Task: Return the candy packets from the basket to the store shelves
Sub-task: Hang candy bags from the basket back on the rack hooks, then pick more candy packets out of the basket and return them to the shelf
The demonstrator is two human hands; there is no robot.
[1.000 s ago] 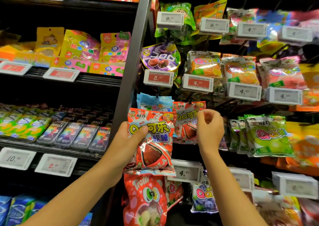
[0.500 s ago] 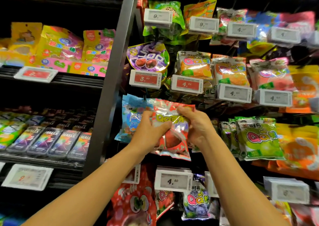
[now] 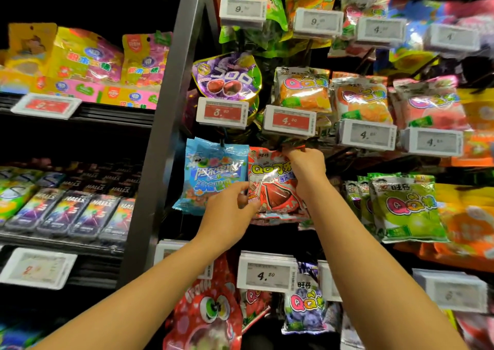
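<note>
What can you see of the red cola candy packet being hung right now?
The red cola candy packet is a glossy, crinkled plastic bag with yellow and green lettering and a brown cola-bottle picture. It hangs roughly upright in the peg row, right of the blue candy packet. The right hand pinches its top edge; the left hand holds its lower left corner. The peg itself is hidden.

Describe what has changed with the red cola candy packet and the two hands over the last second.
The red cola packet went from held low in front of the rack, in the left hand alone, up to its peg row beside the blue packet. The right hand, which was reaching to the rack, now pinches its top edge. The left hand has slid down to its lower left edge. Other hanging packets and price tags stayed put.
</note>
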